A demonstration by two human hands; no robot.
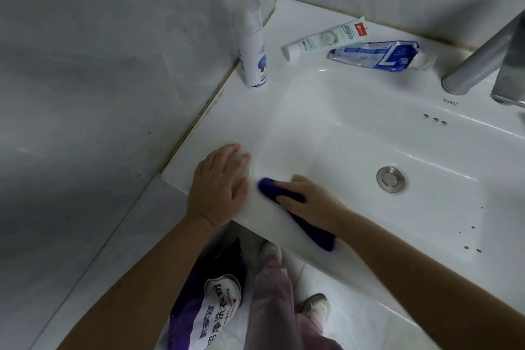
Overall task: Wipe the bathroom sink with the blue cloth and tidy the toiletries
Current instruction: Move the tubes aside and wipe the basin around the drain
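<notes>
Left hand: your left hand (218, 185) lies flat on the front left corner of the sink rim (199, 156), lower centre of the frame. Fingers are straight and close together, palm down, holding nothing.
Right hand: your right hand (309, 199) lies palm down on the blue cloth (267, 186), just right of the left hand. Fingers are extended toward frame left and press the cloth onto the sink; they are not curled round it.
Blue cloth: it sits under your right hand on the front edge of the basin, lower centre. One end shows past the fingertips, the other trails out below the wrist over the rim.
Drain plug (391, 180): round metal, in the basin floor, right of centre, well apart from the cloth.
Spray bottle (251, 42): white with a clear cap, upright on the rim against the wall, upper centre.
Toothpaste tube (326, 38): green and white, lying flat on the back ledge in the corner, upper centre.
Second tube (380, 55): blue and white, squeezed flat, lying just beside the first on its right.
Faucet (483, 60): grey metal, upper right, partly out of frame.
Overflow holes (434, 119): three, on the back wall of the basin below the faucet.
Detergent bag (210, 301): purple and white, on the floor below the sink, bottom centre.
Shoe (315, 307): your foot on the floor tiles, right of the bag.
</notes>
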